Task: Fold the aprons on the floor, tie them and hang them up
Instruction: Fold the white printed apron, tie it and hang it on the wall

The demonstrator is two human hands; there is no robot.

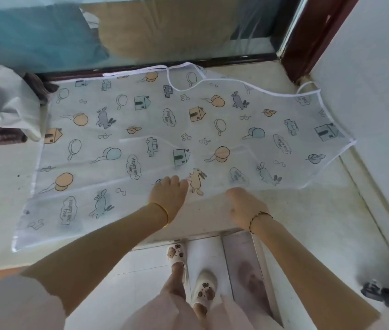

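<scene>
Folding step: judged the first fold, carrying the hem farthest from the window frame (155,67) over toward it.
Apron (141,129): spread flat on the ledge (296,210), far edge against the window frame.
Left hand (169,190): fingers curled, gripping the fabric by that hem.
Right hand (242,207): curled at the same hem; whether it holds cloth, cannot tell.
Doing it well: lift evenly, keeping the ties (307,85) free.

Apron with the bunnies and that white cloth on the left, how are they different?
The apron lies spread flat; the white cloth is crumpled in a heap. The apron is printed with rabbits, houses and balloons; the white cloth looks plain. The apron covers far more room than the white cloth. Both are pale.
</scene>
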